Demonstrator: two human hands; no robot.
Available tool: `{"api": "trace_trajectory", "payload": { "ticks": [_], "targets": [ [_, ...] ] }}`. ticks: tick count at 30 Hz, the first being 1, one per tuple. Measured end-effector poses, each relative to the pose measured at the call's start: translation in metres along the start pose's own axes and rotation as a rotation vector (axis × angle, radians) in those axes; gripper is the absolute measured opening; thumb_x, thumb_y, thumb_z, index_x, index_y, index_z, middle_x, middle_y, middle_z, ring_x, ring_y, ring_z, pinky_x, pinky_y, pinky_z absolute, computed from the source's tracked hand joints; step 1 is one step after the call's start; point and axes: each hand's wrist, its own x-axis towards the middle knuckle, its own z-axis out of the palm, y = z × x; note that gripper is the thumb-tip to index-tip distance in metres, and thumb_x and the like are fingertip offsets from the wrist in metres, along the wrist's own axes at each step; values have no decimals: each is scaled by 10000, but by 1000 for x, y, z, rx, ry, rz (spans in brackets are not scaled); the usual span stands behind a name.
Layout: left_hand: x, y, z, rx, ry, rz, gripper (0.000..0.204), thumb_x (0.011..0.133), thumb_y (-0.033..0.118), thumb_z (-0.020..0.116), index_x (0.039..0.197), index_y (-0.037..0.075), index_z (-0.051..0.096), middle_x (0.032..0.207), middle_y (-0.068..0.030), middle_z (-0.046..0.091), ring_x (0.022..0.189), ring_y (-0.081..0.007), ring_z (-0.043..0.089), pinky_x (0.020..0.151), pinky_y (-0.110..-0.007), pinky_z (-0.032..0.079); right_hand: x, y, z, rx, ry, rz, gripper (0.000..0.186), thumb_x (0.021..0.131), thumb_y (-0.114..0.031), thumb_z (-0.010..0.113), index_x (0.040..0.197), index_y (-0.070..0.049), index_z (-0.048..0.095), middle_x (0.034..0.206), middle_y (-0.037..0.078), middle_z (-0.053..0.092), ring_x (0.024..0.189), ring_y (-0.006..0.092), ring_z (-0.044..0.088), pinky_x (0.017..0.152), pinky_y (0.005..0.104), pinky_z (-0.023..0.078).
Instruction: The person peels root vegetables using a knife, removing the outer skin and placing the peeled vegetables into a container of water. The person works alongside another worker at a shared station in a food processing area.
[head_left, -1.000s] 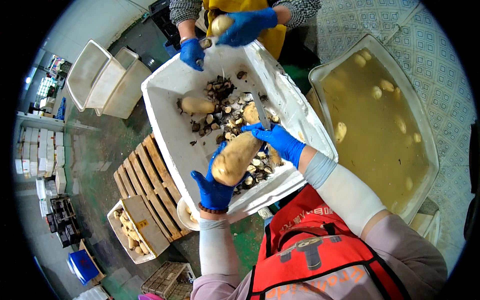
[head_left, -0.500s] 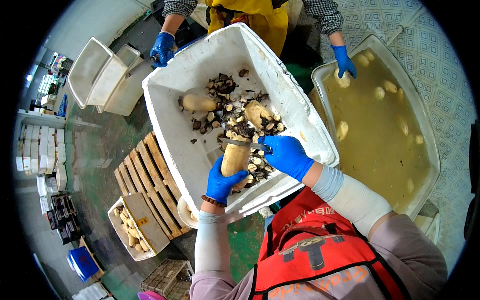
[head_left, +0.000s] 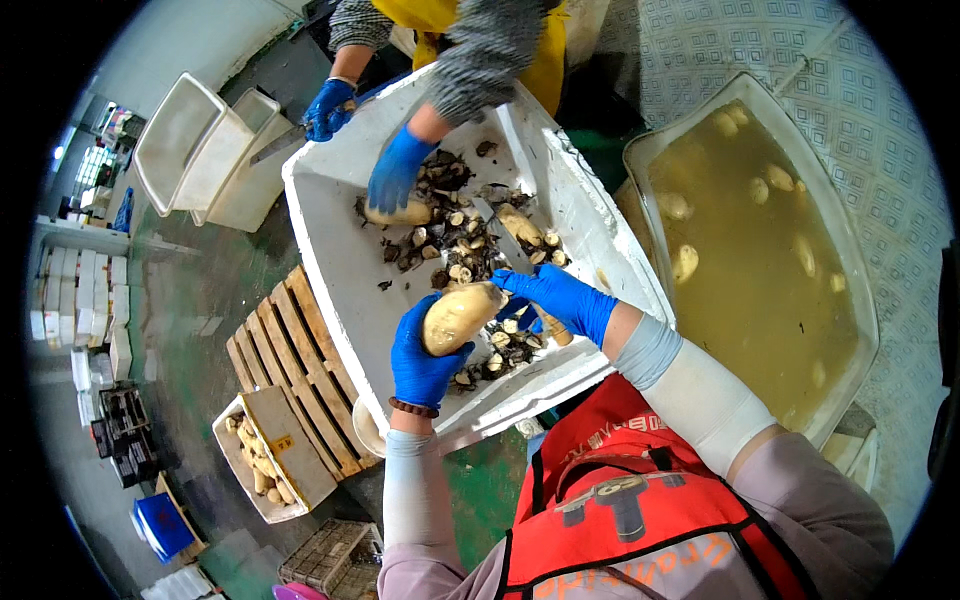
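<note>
My left hand is wrapped round a pale lotus root segment, raised over a white foam box. My right hand, gloved in blue too, is closed on a knife; its grey blade points away from me and the grip is mostly hidden. The fingertips of that hand are at the root's right end. Below lie dark trimmings and cut root ends. Another root rests among them. Across the box, a co-worker's blue-gloved hand is on a further root.
The co-worker's other hand holds a knife at the box's far left corner. A tub of murky water with floating roots stands right. A wooden pallet and a box of roots are at left; stacked white tubs stand beyond.
My knife has come away from the root, its blade now pointing away from me. The root has tilted over in my left hand. The co-worker's hand has moved from the water tub into the box.
</note>
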Motion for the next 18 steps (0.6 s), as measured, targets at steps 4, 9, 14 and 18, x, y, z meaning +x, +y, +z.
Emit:
{"api": "trace_trajectory", "payload": {
  "ticks": [4,9,14,18],
  "targets": [
    [25,51,17,544,-36,395,621,545,89,797,1118,76,557,1088,-121,571,969,-287,568,847,-359,465,-16,8,-6,208,6,-118,438,774,-343,676,1037,-5,587,899,89,605,740,154,585,615,274,511],
    [61,65,58,225,-71,400,679,591,109,778,1207,83,495,1159,-121,527,1049,-293,518,891,-388,427,-65,16,-65,264,241,-381,427,807,-253,603,1138,6,528,981,90,582,813,151,552,696,265,450],
    [113,-62,99,-251,-58,-447,553,735,103,720,1212,-2,460,1038,-74,580,862,-138,563,720,-264,485,-125,59,-179,378,692,-550,482,841,-306,564,1243,-63,457,1078,61,565,903,150,553,701,266,453],
    [159,-109,160,-198,-148,-918,474,784,351,644,1106,14,554,925,-72,609,710,-169,565,572,-276,424,-133,135,-261,259,1094,-411,439,809,-320,612,1169,-83,530,871,40,586,685,128,526,559,252,410]
  ]
}}
